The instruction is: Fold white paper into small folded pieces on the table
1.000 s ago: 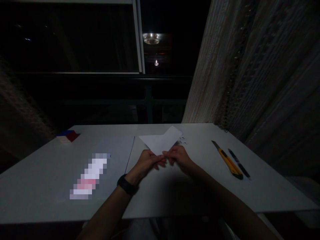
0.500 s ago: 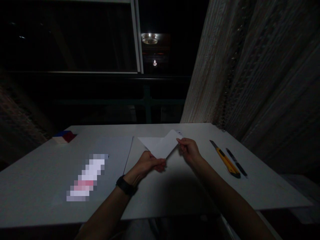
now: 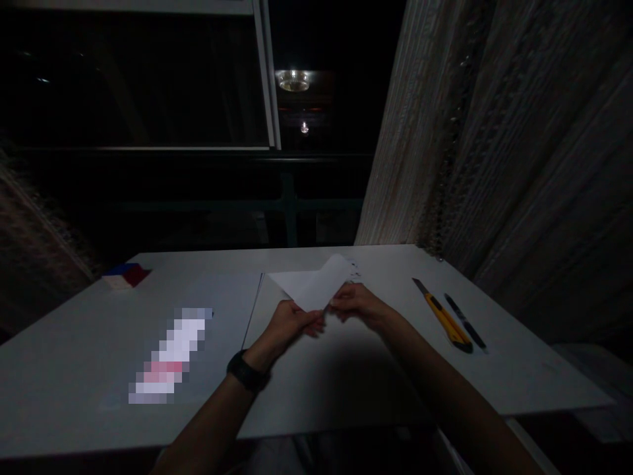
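Note:
A folded sheet of white paper (image 3: 316, 284) is held just above the middle of the table, one pointed corner reaching to the left. My left hand (image 3: 294, 320), with a dark watch on its wrist, pinches the paper's near corner between thumb and fingers. On the paper's right edge, close to that same corner, my right hand (image 3: 361, 303) is closed with its fingertips against the sheet. Small dark marks show on the paper's far right part.
Right of my hands lie a yellow box cutter (image 3: 445, 320), blade out, and a black pen (image 3: 465, 321). On the left are white sheets (image 3: 230, 303) with a pixelated patch over them. A colored cube (image 3: 126, 276) sits at the far left of the white table (image 3: 395, 409).
My right hand has slid down along the paper's right edge toward my left hand. The left hand keeps its pinch at the near corner. The view has shifted slightly.

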Demonstrator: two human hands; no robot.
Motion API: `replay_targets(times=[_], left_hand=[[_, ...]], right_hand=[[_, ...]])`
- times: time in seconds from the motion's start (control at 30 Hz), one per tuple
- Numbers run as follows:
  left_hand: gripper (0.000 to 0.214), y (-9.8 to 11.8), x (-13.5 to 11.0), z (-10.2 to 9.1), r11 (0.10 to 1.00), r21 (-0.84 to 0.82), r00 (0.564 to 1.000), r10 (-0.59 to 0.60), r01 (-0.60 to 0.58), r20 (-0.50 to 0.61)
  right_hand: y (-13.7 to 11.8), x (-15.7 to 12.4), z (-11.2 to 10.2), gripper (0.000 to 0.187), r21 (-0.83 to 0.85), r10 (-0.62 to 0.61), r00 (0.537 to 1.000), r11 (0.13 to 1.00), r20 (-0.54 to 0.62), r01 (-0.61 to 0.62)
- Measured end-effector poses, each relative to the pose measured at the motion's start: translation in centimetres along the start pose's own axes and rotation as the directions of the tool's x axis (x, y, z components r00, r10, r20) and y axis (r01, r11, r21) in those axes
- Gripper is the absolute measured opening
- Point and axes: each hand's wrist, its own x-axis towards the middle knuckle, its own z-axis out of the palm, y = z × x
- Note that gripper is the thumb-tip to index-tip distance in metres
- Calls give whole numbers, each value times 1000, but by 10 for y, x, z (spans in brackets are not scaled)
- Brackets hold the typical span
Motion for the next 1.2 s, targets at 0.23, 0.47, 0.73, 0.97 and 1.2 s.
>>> replay_targets(times=[0.23,0.47,0.73,0.97,1.2], left_hand=[[25,3,-4,0,988,141,987,-78,58,140],[27,4,-3,-6,972,220,970,-125,78,211],[30,5,-3,-11,954,281,944,-185,106,272],[27,8,-5,-13,954,283,934,-189,101,303],[30,6,-1,-13,976,207,971,-106,61,213]], right_hand=[[6,2,-11,23,-164,-7,995,986,101,23],[1,-2,-39,25,-139,-15,985,990,174,39],[-7,-7,-66,20,-191,57,980,981,188,-20],[-11,-14,-76,19,-188,48,974,982,220,-6],[-12,-18,-83,22,-60,-23,998,998,60,26]])
